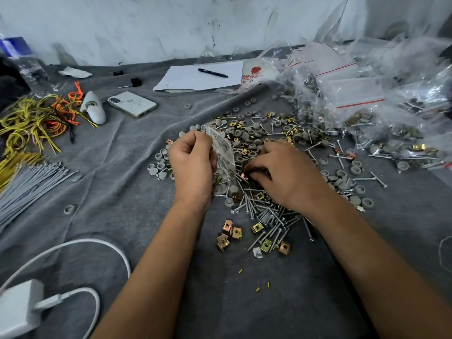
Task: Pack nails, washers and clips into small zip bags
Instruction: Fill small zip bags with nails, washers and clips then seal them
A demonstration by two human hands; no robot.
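Grey washers (247,137), brass-yellow clips (231,232), silver nails (271,216) on a grey cloth (122,167).

Very little here can be read. At the far side, just right of the sheet of white paper (200,75), you have a white plastic bag (253,73) printed with a red apple emblem and, below it, a line of red Chinese characters; only parts come through, something like 鲜 and 日, and the smaller red line under them is too fine to make out. The back of the phone (132,104) at far left carries dark scribbled marks that you cannot read as letters. The clear zip bags (354,94) at far right show only plain red stripes, with no lettering legible on them.
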